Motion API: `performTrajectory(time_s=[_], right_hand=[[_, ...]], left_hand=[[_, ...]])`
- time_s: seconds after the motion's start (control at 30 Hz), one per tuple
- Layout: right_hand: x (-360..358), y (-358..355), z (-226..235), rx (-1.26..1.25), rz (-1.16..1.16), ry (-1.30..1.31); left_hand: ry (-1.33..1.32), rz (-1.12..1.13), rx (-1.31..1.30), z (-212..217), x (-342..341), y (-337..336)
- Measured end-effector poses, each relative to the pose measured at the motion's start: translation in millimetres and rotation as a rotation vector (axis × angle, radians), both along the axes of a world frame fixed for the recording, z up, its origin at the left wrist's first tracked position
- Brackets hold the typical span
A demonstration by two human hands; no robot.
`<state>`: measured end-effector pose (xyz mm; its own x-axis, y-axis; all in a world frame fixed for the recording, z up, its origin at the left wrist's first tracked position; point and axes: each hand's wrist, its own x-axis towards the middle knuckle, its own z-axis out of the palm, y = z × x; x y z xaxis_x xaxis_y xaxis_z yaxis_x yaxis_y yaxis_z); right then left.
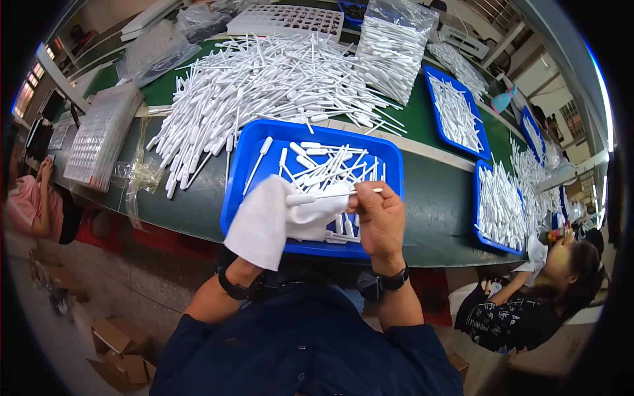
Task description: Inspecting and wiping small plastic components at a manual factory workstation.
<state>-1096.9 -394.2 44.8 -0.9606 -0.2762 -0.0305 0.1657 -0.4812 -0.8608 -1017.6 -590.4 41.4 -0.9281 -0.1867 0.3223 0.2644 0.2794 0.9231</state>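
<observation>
Over the blue tray (230,198), my right hand (382,221) pinches the thin end of a white plastic stick (304,199) with one thicker end. A white cloth (257,224) drapes over my left hand (244,269), hiding its fingers; the cloth is bunched in its grip. The stick's thick end lies against the cloth, level and pointing left. More white sticks (323,171) of the same kind lie loosely in the tray below both hands.
A large heap of white sticks (264,92) covers the table behind the tray. A clear bag of sticks (393,53) stands at the back right. Further blue trays (456,112) hold more. Stacked clear trays (102,138) sit left. One person (528,297) works at right, another (36,198) sits left.
</observation>
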Motion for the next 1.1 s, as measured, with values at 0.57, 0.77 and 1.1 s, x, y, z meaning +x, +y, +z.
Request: performTrajectory(time_s=[0.57,0.77,1.1], right_hand=[[-200,-143,10,1.521,0.248,1.104],[-227,-166,-19,1.566,0.151,1.100],[-140,-47,24,1.166,0.209,0.449]], left_hand=[[0.126,0.221,-0.182,31,-4,-38],[0.104,0.151,-0.136,37,9,-32],[0.096,0.060,0.056,-24,-13,-24]])
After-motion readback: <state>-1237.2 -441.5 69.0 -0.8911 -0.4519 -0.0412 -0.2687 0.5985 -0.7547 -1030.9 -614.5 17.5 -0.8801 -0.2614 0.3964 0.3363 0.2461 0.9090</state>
